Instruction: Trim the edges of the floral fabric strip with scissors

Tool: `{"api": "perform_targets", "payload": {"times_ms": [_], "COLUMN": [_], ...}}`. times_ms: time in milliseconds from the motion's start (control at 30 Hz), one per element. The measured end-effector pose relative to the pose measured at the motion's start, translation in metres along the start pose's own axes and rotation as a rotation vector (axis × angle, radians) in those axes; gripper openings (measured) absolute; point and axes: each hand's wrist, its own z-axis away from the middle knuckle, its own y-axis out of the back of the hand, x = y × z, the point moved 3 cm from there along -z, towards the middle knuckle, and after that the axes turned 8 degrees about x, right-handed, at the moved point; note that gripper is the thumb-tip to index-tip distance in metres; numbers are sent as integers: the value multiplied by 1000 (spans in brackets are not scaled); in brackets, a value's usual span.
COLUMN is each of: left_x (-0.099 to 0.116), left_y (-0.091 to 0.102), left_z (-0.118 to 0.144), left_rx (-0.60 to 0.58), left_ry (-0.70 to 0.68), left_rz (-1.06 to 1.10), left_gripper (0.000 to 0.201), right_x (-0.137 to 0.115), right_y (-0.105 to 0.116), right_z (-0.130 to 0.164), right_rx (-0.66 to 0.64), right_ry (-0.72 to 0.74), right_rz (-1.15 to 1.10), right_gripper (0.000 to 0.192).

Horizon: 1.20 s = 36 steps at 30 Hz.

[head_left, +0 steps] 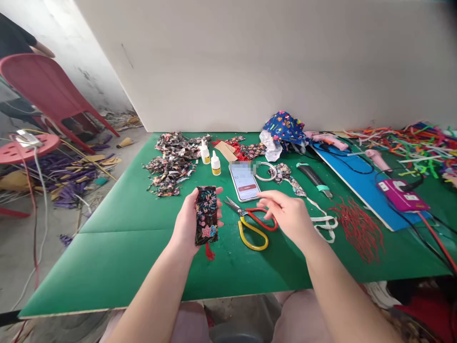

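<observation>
1. Floral fabric pouch [206, 215], black with pink and blue flowers, upright in the left hand [191, 221]; fingers wrapped round its back, thumb on the near edge, a red tassel hanging from the bottom. It is held just above the green table [117, 247], near the front middle.
2. Right hand [287, 214] loose and holding nothing, fingers spread, hovering over the red handle of the scissors [250, 223]; can't tell if it touches them.
3. Scissors lie flat, one red loop, one yellow, blades pointing up-left toward the pouch.
4. Phone [244, 181] just behind the scissors, screen lit.
5. Two small glue bottles [210, 158] left of the phone, upright, beside a pile of patterned fabric scraps [171, 164].
6. Utility knife [314, 180] right of the phone; red thread bundle [359, 226] further right, near a blue board [360, 183].
7. Pink device [402, 194] with cables on the blue board's right side.
8. Red plastic chair [46, 90] far left, off the table.
</observation>
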Motion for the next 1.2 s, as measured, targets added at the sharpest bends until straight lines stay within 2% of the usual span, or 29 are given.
{"api": "perform_targets", "payload": {"times_ms": [133, 233, 333, 467, 600, 733, 833, 900, 933, 1067, 1200], "left_x": [2, 4, 2, -1, 6, 14, 12, 8, 5, 2, 4], "left_y": [2, 6, 9, 9, 7, 3, -1, -5, -7, -12, -11], "left_z": [-4, -6, -8, -6, 2, 10, 15, 19, 21, 30, 33], "left_rx": [64, 108, 78, 21, -8, -31, -61, -120, -155, -232, -249], "left_ry": [-72, -94, -61, 6, -1, -78, -110, -95, -79, -33, -21], "left_rz": [-33, -64, -81, -102, -98, -99, -163, -200, -211, -269, -324], "left_gripper": [43, 43, 43, 40, 34, 32, 26, 23, 23, 25, 27], "right_x": [-2, 2, 6, 6, 7, 15, 17, 11, 7, -11, -15], "right_y": [-15, -24, -32, -35, -17, 12, 33, 41, 42, 38, 38], "right_z": [6, 14, 20, 22, 22, 19, 15, 14, 15, 18, 18], "right_rx": [-208, -319, -386, -400, -359, -349, -84, 79, 108, 104, 137], "right_ry": [74, 87, 22, -36, -71, -129, -64, 75, 160, 436, 501], "right_rz": [367, 493, 569, 645, 602, 249, 82, 109, 160, 420, 501], "right_gripper": [20, 21, 30, 17, 11, 23, 33, 37, 38, 51, 60]}}
